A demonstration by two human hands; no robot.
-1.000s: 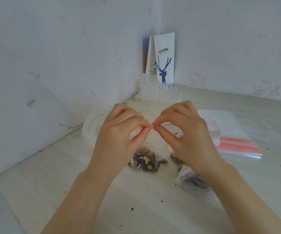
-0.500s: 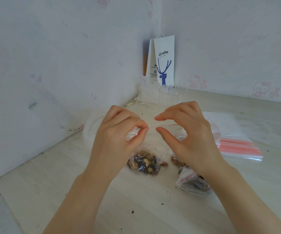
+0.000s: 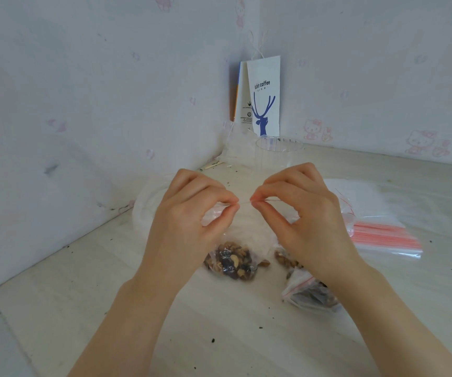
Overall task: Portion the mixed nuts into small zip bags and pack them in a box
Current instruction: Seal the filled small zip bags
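Both hands are raised over the middle of the desk (image 3: 219,336), close together. The left hand (image 3: 192,224) pinches the red zip strip (image 3: 244,203) of a small zip bag (image 3: 219,213) between thumb and forefinger, its other fingers curled. The right hand (image 3: 309,224) pinches the same strip just beside it, leaving a short stretch of strip showing between the two sets of fingertips. Half a second ago the right thumb and forefinger were spread apart and off the strip; now they are closed on it again. The left hand's pinch looks unchanged.

The bag hangs below the hands. Its mixed nuts (image 3: 231,263) bulge at the bottom, down at the desk surface; whether they rest on it is hard to tell.

Under the right wrist lies a second filled zip bag (image 3: 309,295), with a few loose nuts (image 3: 284,261) near it. To the right, towards the desk's right edge, is a flat stack of empty zip bags (image 3: 382,235) with red strips. Behind the left hand, by the left edge, sits a pale translucent plastic container (image 3: 148,202). At the far corner stand a clear plastic cup (image 3: 276,153) and, against the wall, a white paper coffee bag (image 3: 264,96) printed with a blue deer.
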